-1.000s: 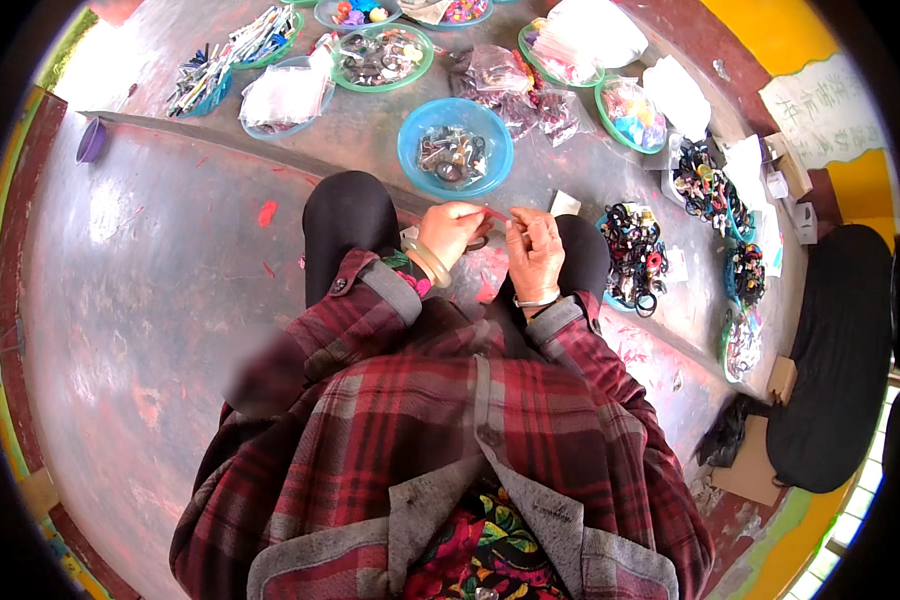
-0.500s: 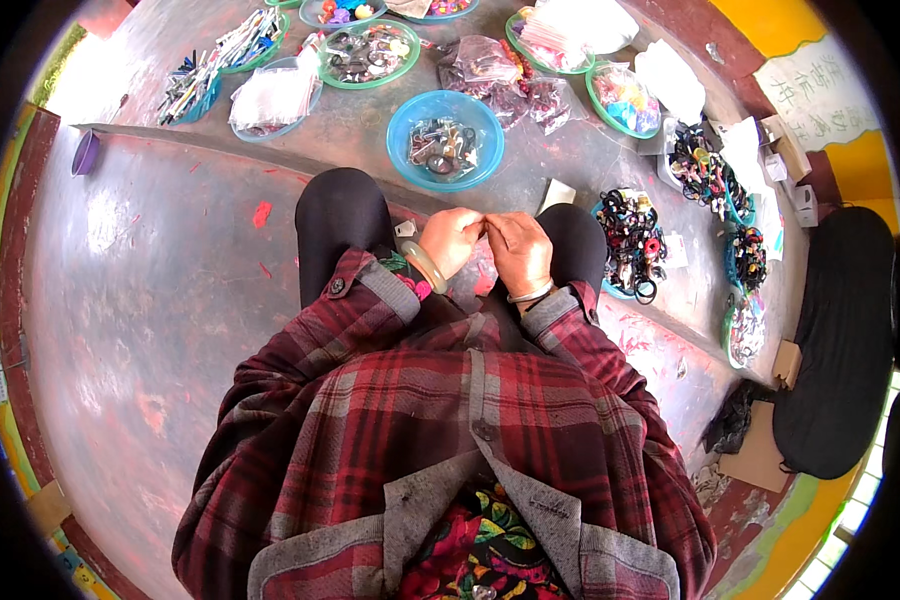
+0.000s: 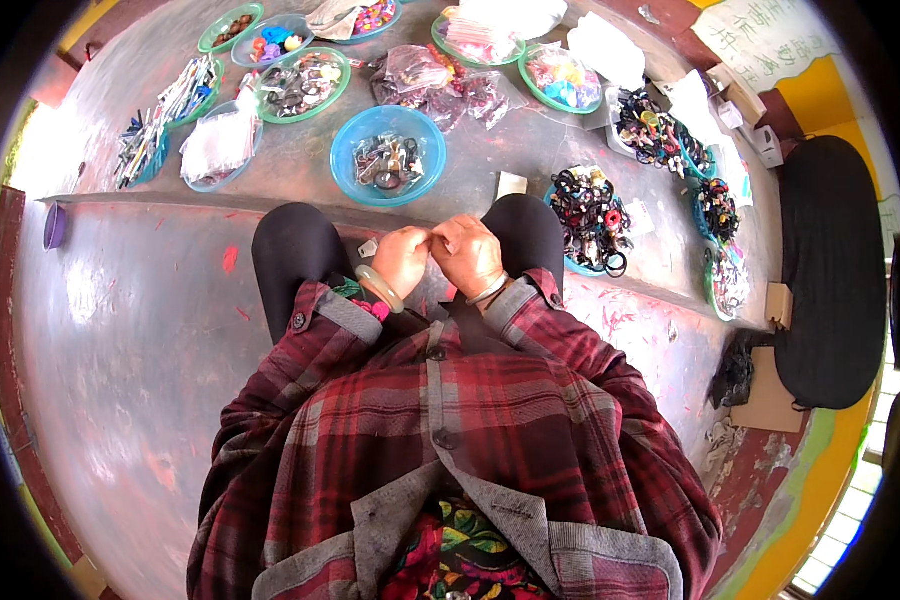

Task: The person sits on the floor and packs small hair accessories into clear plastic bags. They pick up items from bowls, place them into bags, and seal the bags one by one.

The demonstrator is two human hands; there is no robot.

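Note:
My left hand, with a pale bangle at the wrist, is closed in a pinch between my knees. Against its fingertips rests my right hand, also closed, its fingers curled downward. Whatever the two hold is hidden by the fingers or too small to make out. A small pale tag lies just beside the left hand. Beyond my hands stands a blue basin with dark and metallic small pieces in it.
A blue container heaped with black bands stands right of my knee, near a small pale card. Farther back are plastic bags of dark red pieces, a green basin and a stack of white sheets. A step edge crosses the floor.
The whole view has tilted and shifted, so the basins appear farther left and more shows at the back. My hands stay pinched together, with the right fingers slightly more curled.

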